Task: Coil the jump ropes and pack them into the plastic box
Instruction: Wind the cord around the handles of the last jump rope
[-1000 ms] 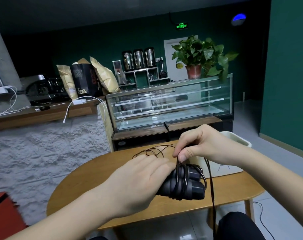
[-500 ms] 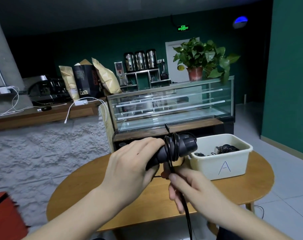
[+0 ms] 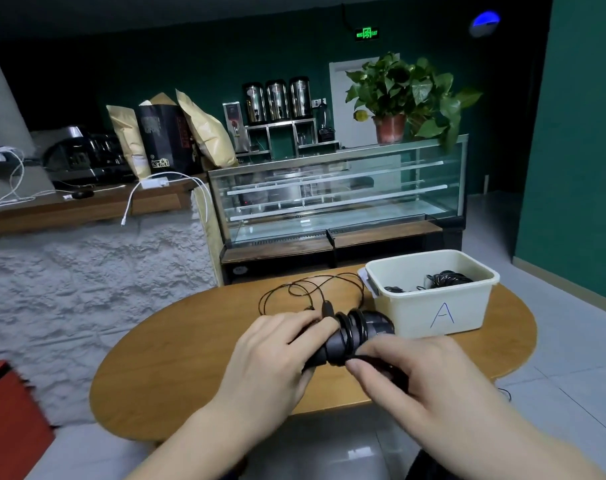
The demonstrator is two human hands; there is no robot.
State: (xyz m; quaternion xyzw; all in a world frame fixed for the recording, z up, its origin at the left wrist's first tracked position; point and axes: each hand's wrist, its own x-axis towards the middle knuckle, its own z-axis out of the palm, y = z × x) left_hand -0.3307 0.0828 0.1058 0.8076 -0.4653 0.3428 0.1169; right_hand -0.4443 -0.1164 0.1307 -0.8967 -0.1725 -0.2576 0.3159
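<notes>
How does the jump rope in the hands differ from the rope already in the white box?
The jump rope in the hands is held above the table, gripped by the left hand and pinched by the right hand; the rope in the box lies untouched. The held rope trails loose cord across the table; the boxed one looks fully bundled. Both are black.

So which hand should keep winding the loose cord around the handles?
The right hand: it already pinches the cord beside the coil, while the left hand grips the jump rope handles and steadies them.
</notes>
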